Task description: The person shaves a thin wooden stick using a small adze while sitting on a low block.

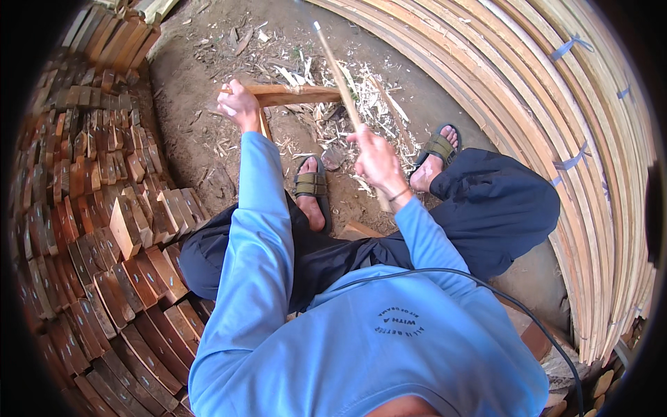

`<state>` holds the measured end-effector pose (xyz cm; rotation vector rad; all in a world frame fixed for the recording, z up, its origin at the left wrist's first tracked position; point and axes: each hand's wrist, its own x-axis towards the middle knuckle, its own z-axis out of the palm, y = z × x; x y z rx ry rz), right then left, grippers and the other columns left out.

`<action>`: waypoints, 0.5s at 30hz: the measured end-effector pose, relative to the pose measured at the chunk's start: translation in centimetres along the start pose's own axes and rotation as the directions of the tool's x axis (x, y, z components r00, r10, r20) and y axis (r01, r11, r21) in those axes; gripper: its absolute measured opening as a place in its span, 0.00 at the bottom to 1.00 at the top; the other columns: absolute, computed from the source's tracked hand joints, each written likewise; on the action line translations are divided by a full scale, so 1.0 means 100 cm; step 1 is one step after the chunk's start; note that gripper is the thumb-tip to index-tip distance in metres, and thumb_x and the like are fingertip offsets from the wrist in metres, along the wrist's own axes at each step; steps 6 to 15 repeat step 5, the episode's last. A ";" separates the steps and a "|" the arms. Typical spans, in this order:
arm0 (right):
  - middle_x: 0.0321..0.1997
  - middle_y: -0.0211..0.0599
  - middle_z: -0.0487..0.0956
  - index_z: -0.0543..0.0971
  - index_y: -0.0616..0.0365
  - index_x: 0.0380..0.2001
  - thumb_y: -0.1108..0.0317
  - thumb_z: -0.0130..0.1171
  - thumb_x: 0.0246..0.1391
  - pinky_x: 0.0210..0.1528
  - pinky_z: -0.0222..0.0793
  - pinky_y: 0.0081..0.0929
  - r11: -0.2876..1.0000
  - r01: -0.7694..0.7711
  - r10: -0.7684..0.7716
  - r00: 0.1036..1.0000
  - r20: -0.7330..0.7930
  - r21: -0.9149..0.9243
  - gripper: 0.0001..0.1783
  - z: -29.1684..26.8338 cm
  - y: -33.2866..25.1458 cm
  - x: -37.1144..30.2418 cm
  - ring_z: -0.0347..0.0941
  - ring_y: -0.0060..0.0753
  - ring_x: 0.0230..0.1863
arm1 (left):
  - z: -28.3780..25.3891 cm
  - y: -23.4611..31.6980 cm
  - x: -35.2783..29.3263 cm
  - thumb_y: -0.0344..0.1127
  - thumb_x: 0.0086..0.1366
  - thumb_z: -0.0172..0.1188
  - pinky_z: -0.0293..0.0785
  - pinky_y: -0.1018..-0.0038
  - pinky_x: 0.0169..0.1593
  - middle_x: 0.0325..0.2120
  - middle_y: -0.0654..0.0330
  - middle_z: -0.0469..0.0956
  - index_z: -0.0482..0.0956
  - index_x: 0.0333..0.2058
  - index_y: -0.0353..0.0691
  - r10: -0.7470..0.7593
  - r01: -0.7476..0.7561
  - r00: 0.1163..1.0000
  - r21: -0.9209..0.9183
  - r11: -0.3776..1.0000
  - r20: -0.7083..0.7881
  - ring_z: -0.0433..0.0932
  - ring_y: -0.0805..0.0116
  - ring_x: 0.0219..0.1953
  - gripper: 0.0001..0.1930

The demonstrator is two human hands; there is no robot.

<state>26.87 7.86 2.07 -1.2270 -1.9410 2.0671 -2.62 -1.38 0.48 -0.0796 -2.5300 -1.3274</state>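
Note:
My left hand (238,105) is closed at the near-left end of a flat brown wooden piece (299,94), which reaches rightward over the wood shavings. An orange-brown end pokes out on the left of that fist, and a lighter wooden edge shows just below it. Whether these belong to one piece I cannot tell. In my right hand (379,163) is a long thin wooden stick (338,76), gripped toward its lower part. It slants up and to the left, its far tip whitish, and its lower end shows below my wrist.
Pale wood shavings (375,104) litter the dirt floor (187,62). Stacked short wooden boards (90,181) rise along the left. Long curved-looking strips (556,97), tied with blue bands, line the right. My sandalled feet (310,184) stand apart. A black cable (514,299) crosses my shirt.

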 end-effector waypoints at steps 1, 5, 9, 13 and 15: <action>0.11 0.20 0.67 0.78 0.55 0.38 0.45 0.31 0.73 0.09 0.56 0.17 1.000 0.019 -0.019 1.000 -0.010 -0.019 0.30 -0.010 0.001 -0.005 0.62 0.13 0.09 | 0.002 -0.003 0.002 0.42 0.58 0.48 0.68 0.49 0.39 0.23 0.37 0.79 0.77 0.23 0.26 -0.018 0.018 0.999 0.018 1.000 -0.026 0.78 0.41 0.29 0.21; 0.17 0.28 0.75 0.78 0.55 0.37 0.45 0.52 0.64 0.28 0.77 0.38 0.991 0.121 -0.121 0.993 0.003 -0.055 0.22 -0.028 0.031 -0.020 0.74 0.28 0.18 | 0.007 0.001 -0.002 0.42 0.58 0.48 0.68 0.50 0.40 0.22 0.37 0.78 0.77 0.23 0.27 0.034 -0.031 0.998 0.052 0.998 -0.061 0.78 0.40 0.29 0.20; 0.17 0.28 0.75 0.78 0.55 0.37 0.45 0.52 0.64 0.28 0.77 0.38 0.991 0.121 -0.121 0.993 0.003 -0.055 0.22 -0.028 0.031 -0.020 0.74 0.28 0.18 | 0.007 0.001 -0.002 0.42 0.58 0.48 0.68 0.50 0.40 0.22 0.37 0.78 0.77 0.23 0.27 0.034 -0.031 0.998 0.052 0.998 -0.061 0.78 0.40 0.29 0.20; 0.17 0.28 0.75 0.78 0.55 0.37 0.45 0.52 0.64 0.28 0.77 0.38 0.991 0.121 -0.121 0.993 0.003 -0.055 0.22 -0.028 0.031 -0.020 0.74 0.28 0.18 | 0.007 0.001 -0.002 0.42 0.58 0.48 0.68 0.50 0.40 0.22 0.37 0.78 0.77 0.23 0.27 0.034 -0.031 0.998 0.052 0.998 -0.061 0.78 0.40 0.29 0.20; 0.17 0.28 0.75 0.78 0.55 0.37 0.45 0.52 0.64 0.28 0.77 0.38 0.991 0.121 -0.121 0.993 0.003 -0.055 0.22 -0.028 0.031 -0.020 0.74 0.28 0.18 | 0.007 0.001 -0.002 0.42 0.58 0.48 0.68 0.50 0.40 0.22 0.37 0.78 0.77 0.23 0.27 0.034 -0.031 0.998 0.052 0.998 -0.061 0.78 0.40 0.29 0.20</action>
